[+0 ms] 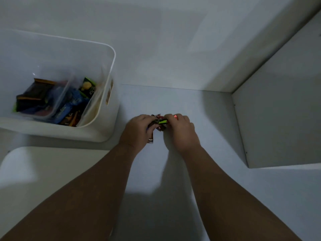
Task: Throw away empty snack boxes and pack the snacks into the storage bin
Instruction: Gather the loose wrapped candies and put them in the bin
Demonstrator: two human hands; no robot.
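A small bunch of wrapped snacks (160,122), dark with a green and a red wrapper showing, sits between both hands on the white shelf floor (199,110). My left hand (139,131) grips the bunch from the left, fingers curled round it. My right hand (180,129) grips it from the right. Most of the snacks are hidden by my fingers. The white storage bin (111,70) stands to the left, holding several dark, blue and green snack packets (69,105) in clear inner trays.
A white side panel (278,110) walls the shelf on the right, and the back wall (165,49) closes it behind. A white rounded surface (43,164) lies at lower left below the bin. The light is dim.
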